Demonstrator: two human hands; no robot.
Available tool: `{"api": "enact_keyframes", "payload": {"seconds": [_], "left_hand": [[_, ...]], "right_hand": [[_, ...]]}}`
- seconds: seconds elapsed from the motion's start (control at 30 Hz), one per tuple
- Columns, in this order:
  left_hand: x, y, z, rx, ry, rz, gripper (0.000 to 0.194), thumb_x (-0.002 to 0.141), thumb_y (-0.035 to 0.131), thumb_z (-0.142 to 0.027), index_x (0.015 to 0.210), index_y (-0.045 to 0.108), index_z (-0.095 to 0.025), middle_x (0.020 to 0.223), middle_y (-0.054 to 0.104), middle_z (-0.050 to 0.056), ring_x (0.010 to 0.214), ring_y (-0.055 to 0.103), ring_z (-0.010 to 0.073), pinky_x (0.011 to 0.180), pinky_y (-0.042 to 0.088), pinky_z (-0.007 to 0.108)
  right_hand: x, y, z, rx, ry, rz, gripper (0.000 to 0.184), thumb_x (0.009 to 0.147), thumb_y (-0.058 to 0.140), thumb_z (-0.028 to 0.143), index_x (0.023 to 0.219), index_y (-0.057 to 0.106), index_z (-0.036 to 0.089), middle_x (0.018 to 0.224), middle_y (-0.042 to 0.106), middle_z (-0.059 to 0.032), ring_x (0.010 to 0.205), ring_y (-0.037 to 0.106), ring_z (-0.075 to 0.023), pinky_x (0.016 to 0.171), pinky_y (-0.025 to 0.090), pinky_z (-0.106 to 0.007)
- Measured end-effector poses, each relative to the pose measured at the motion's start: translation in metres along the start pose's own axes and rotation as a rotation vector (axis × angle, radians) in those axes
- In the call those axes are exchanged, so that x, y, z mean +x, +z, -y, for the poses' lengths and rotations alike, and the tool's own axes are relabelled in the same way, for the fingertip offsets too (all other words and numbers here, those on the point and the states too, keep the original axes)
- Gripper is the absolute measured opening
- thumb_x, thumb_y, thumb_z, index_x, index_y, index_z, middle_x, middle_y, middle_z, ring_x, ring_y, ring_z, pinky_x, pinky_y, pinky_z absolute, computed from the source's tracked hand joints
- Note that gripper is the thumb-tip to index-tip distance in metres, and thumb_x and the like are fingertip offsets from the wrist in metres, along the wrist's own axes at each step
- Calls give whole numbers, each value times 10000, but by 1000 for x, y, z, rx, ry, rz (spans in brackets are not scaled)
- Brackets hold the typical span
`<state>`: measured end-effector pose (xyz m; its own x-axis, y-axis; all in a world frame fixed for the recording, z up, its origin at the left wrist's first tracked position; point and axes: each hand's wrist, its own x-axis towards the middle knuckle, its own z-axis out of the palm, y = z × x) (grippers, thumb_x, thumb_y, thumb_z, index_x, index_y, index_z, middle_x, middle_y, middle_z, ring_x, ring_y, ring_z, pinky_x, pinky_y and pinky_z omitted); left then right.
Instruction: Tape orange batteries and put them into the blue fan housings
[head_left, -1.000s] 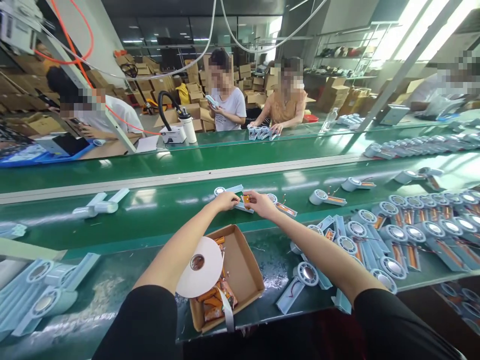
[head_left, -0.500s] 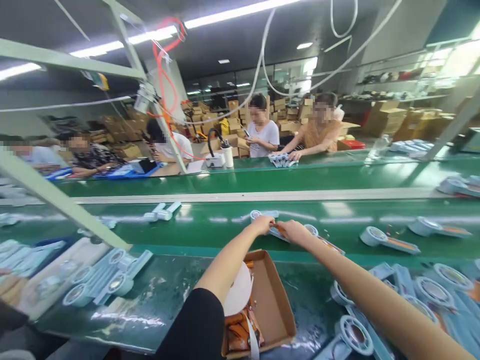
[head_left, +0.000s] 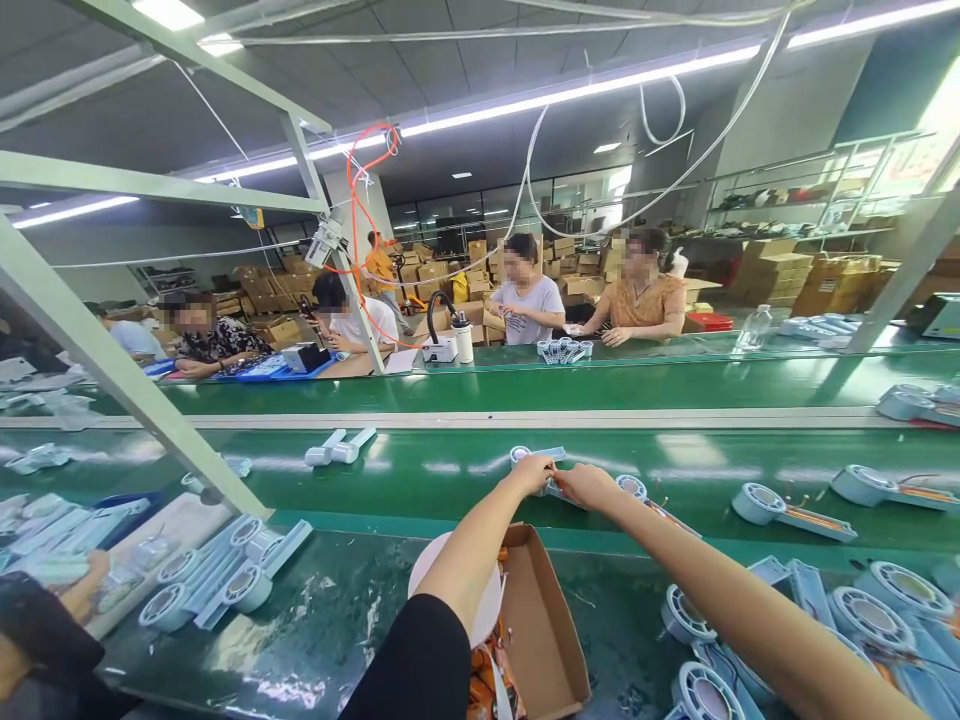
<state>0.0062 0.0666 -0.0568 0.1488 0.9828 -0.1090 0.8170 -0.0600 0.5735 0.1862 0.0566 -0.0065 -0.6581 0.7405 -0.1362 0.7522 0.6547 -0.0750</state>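
My left hand (head_left: 534, 474) and my right hand (head_left: 588, 485) meet over the green conveyor belt, fingertips pinched close together. Whatever small thing they grip is mostly hidden by the fingers. Just behind and beneath them lies a light-blue fan housing (head_left: 519, 455) with a round head and a long handle, partly covered by my hands. Another fan housing (head_left: 631, 487), with orange along its handle, rests right of my right hand. Below my forearms stands an open cardboard box (head_left: 544, 625) with orange-wrapped parts (head_left: 491, 680) and a white disc (head_left: 427, 565) at its left side.
Several blue fan housings (head_left: 705, 690) are piled at the lower right, and more (head_left: 247, 588) lie on the left bench. A slanted metal post (head_left: 142, 390) crosses the left side. Co-workers sit beyond the belt (head_left: 450, 400); another person's hand (head_left: 94, 580) is at far left.
My view has tilted up, so the scene sits lower. My hands stay pinched together at the same place. Across the belt, a co-worker's hands have come off the blue parts.
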Motion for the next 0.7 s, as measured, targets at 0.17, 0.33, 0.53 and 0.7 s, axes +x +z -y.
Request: {"api": "enact_keyframes", "payload": {"seconds": [0.17, 0.33, 0.53, 0.7], "left_hand": [[7, 5, -1, 19, 6, 17, 364, 1021, 671, -419, 1294, 666, -179, 1316, 679, 105, 1144, 682, 240, 988, 606, 470], [11, 11, -3, 36, 8, 15, 373, 1019, 674, -420, 1302, 662, -176, 1316, 678, 107, 1145, 683, 242, 986, 607, 473], [10, 12, -9, 85, -9, -2, 368, 1021, 670, -420, 1300, 664, -180, 1323, 675, 107, 1150, 680, 242, 991, 605, 472], [9, 13, -17, 117, -12, -8, 351, 1026, 663, -419, 1289, 671, -187, 1323, 677, 106, 1149, 680, 238, 995, 603, 467]], "right_hand": [[-15, 3, -26, 62, 37, -41, 312, 1036, 521, 196, 1316, 656, 224, 1079, 805, -112, 1024, 769, -288, 777, 453, -302], [-14, 17, -26, 84, 82, -62, 321, 1079, 452, 201, 1350, 624, 219, 1193, 790, -126, 1094, 763, -290, 800, 464, -301], [-10, 19, -16, 45, 91, -49, 391, 1075, 473, 203, 1443, 601, 240, 1190, 784, -175, 1134, 764, -343, 872, 544, -364], [-10, 16, -12, 17, 62, -14, 419, 1064, 562, 270, 1480, 604, 286, 1223, 771, -177, 1159, 756, -349, 931, 584, -434]]}}
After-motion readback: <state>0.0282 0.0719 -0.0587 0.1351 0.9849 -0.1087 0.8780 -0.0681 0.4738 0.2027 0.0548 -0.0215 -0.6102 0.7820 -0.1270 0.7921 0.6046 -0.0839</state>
